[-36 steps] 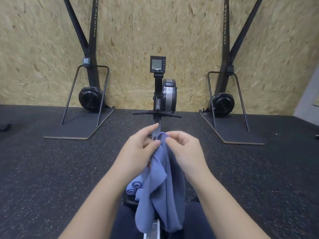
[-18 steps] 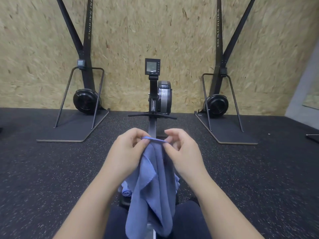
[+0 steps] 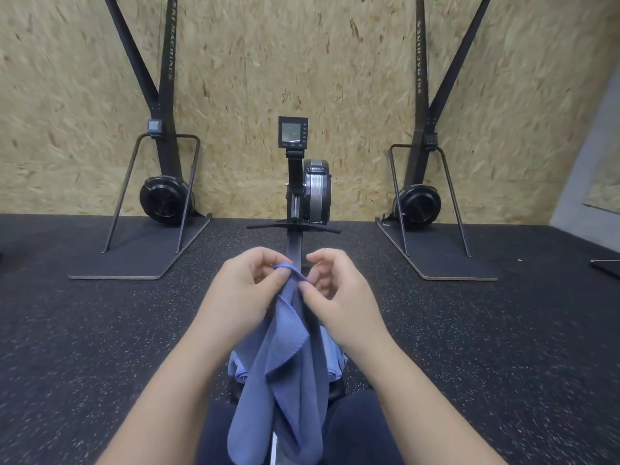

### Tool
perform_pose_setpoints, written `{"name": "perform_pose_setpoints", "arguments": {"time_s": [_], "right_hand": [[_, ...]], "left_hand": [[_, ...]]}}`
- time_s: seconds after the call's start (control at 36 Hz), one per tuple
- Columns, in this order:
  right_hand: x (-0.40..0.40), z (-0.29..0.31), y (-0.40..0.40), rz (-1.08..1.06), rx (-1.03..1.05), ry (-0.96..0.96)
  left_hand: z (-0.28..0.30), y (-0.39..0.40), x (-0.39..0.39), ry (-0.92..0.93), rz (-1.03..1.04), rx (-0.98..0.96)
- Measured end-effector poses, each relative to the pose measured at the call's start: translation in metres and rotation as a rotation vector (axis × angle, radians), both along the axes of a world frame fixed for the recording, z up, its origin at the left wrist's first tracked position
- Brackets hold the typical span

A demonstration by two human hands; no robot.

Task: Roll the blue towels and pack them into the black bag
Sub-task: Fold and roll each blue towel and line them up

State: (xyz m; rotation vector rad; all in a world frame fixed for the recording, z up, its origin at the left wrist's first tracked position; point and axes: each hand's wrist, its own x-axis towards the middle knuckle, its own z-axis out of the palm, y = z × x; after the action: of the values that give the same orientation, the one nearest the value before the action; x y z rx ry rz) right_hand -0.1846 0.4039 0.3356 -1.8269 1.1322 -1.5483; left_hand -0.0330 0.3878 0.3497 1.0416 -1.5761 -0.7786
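At frame centre, the left hand point(image 3: 245, 290) and right hand point(image 3: 339, 297), fingers curled, each pinch the top edge of a hanging blue towel point(image 3: 288, 370), forearms reaching up from the bottom corners

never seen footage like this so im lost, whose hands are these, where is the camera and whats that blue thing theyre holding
There is no robot here. The one picture comes from a wide-angle camera worn on a person's head, looking forward and down, so you see their own two bare arms.

The left hand and the right hand both pinch the top edge of a soft blue cloth towel, which hangs down unrolled over the person's lap. Behind it lie more blue towels, rolled up. What they rest on is hidden.

Straight ahead stands a black rowing machine with a small screen, on a dark speckled rubber floor. Two tall black ski machines flank it against a chipboard wall. No black bag is visible.
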Motion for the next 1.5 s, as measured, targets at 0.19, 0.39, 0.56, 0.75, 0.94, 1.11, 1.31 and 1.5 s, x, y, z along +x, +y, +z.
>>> {"name": "perform_pose_setpoints", "arguments": {"time_s": [0.19,0.39,0.56,0.75,0.94,1.11,1.31,1.5], "right_hand": [[-0.012,-0.011,-0.008,-0.121,0.013,0.175],[-0.033,-0.022,-0.019,-0.236,0.056,0.186],[-0.052,-0.027,-0.021,-0.367,0.109,0.137],[-0.052,-0.021,-0.018,-0.415,0.148,0.062],[-0.024,-0.013,-0.019,-0.329,0.187,0.069],[-0.007,-0.009,-0.013,-0.205,0.153,0.154],[-0.004,-0.002,-0.001,-0.076,0.132,0.212],[-0.007,-0.001,0.004,-0.031,0.133,0.124]], "left_hand": [[0.004,0.004,0.002,0.030,0.007,0.009],[0.005,0.007,0.003,0.035,0.039,-0.014],[0.003,0.001,0.005,0.078,0.174,-0.101],[-0.006,-0.009,0.003,0.054,0.293,-0.091],[-0.023,-0.007,-0.009,-0.160,0.192,0.015],[-0.028,0.002,-0.027,-0.227,0.089,0.008],[-0.025,0.001,-0.026,-0.174,0.119,-0.009],[-0.021,0.005,-0.025,-0.090,0.168,0.021]]}}
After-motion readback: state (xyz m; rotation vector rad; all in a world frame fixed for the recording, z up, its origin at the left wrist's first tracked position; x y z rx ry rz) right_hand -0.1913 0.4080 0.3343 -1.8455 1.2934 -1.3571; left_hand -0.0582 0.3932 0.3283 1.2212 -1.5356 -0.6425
